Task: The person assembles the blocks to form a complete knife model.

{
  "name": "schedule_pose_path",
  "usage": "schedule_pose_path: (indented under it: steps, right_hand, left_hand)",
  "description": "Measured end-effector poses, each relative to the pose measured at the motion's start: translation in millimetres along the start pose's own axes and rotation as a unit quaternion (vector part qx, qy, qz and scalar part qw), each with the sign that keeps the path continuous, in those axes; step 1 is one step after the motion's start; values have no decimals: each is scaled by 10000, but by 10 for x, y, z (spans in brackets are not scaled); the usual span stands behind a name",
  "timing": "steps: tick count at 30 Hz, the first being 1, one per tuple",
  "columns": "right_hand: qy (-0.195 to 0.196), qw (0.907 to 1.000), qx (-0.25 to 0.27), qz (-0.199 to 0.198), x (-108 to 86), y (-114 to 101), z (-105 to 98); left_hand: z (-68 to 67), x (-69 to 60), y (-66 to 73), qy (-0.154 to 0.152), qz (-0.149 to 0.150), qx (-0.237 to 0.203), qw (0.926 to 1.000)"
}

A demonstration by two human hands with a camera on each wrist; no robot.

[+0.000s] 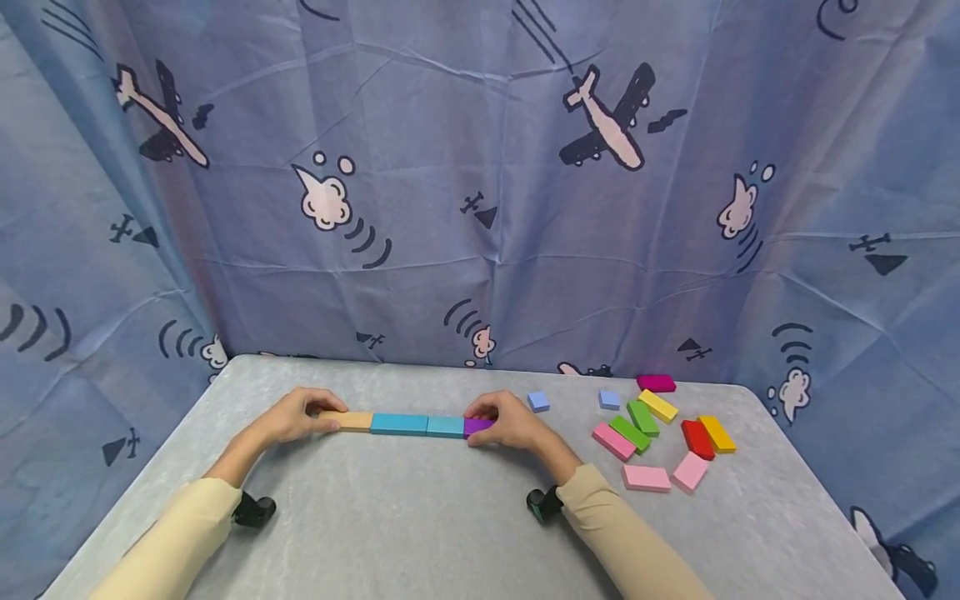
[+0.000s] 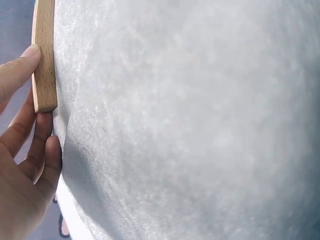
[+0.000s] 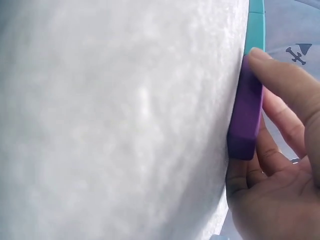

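A straight row of blocks lies end to end across the middle of the table. At its left end is a natural wood block (image 1: 356,422), then a blue block (image 1: 399,425), a teal block (image 1: 446,427) and a purple block (image 1: 477,427). My left hand (image 1: 297,415) pinches the wood block by its outer end; in the left wrist view the thumb lies on the wood block (image 2: 45,65). On the right end, my right hand (image 1: 510,421) grips the purple block (image 3: 246,107) between thumb and fingers. In the right wrist view the teal block (image 3: 255,30) touches the purple one.
Loose blocks lie to the right on the grey table (image 1: 405,517): several pink (image 1: 647,478), green (image 1: 630,434), yellow (image 1: 717,434), a red (image 1: 697,439), a magenta (image 1: 656,383) and two small light-blue ones (image 1: 538,402). A patterned curtain (image 1: 420,208) hangs behind the table.
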State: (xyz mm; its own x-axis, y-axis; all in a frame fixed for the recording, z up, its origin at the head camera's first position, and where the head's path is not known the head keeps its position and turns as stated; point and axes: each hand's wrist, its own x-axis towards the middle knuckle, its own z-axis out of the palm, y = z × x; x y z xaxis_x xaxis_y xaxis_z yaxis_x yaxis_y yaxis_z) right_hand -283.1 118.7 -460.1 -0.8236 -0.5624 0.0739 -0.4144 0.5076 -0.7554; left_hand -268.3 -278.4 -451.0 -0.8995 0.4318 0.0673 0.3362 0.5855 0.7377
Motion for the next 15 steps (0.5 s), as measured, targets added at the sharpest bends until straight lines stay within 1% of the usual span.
schedule_pose_path:
  steps: [4,9,15]
  right_hand:
    - [-112,9998,154,-92,-58,-13,-85]
    - [-104,9987,476,-115,-184,17,-257]
    - [-115,9982,548,-226,-392,80,-502]
  left_hand:
    - [3,-4,21,-19,37,-22,10000]
    - [-2,-1,34,-29,39,-38,10000]
    - [-6,9,30,-41,-11,-1,10000]
